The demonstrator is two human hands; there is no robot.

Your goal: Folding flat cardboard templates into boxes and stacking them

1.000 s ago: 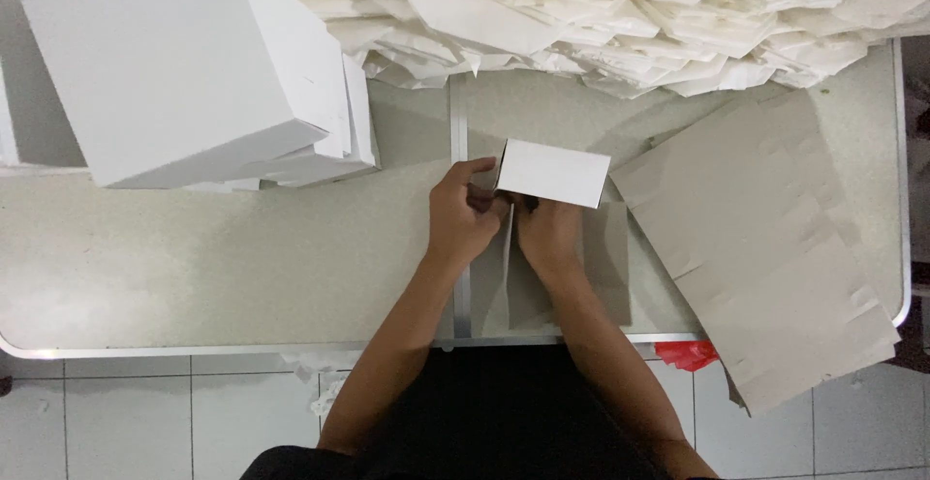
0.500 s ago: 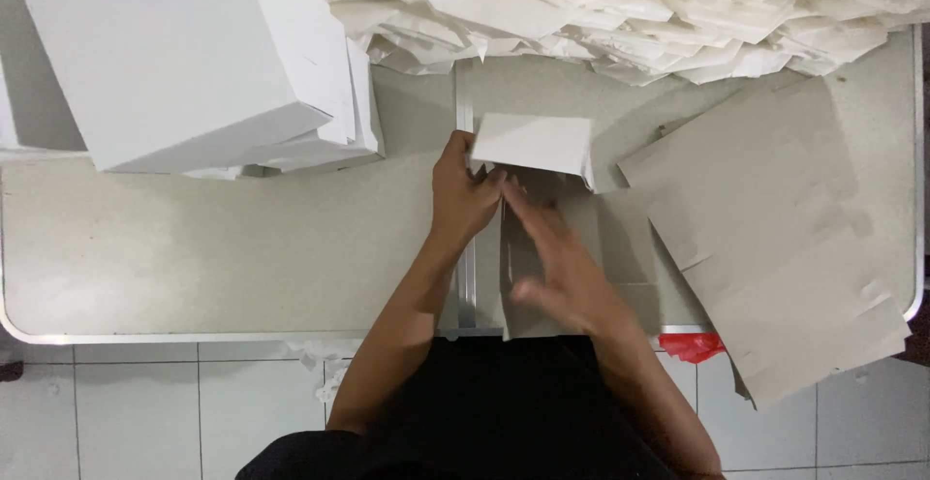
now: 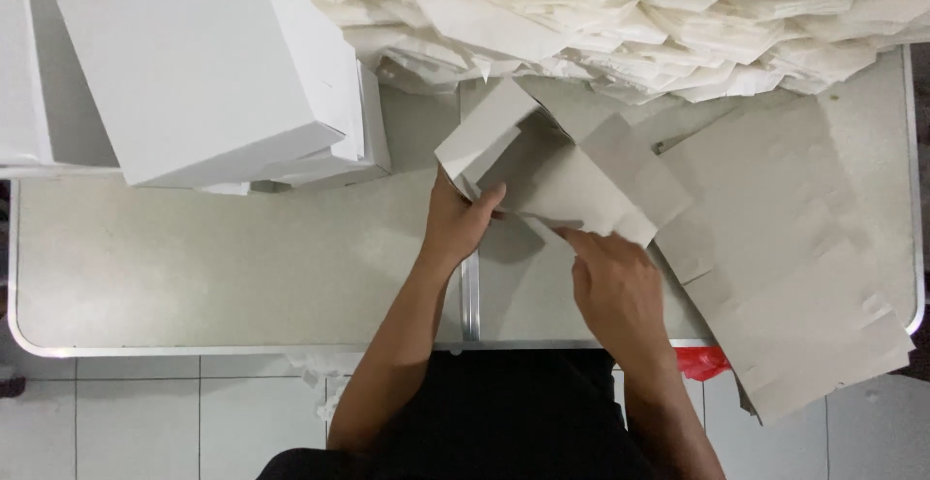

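Observation:
A half-folded cardboard box blank [image 3: 557,165], white outside and grey inside, is lifted above the middle of the table. My left hand [image 3: 460,223] grips its left corner, thumb over the edge. My right hand [image 3: 610,281] holds the lower right flap of the same blank with its fingertips. Both forearms reach up from the table's near edge.
A stack of finished white boxes [image 3: 208,63] stands at the back left. A heap of folded white pieces [image 3: 639,15] fills the back. A pile of flat grey blanks [image 3: 785,247] lies at the right, overhanging the grey table [image 3: 194,267]. Something red [image 3: 702,364] shows below the edge.
The blank has been opened out and tilted into a box shape. My right hand moved from the blank's centre to its lower right flap; my left hand stayed on the left side.

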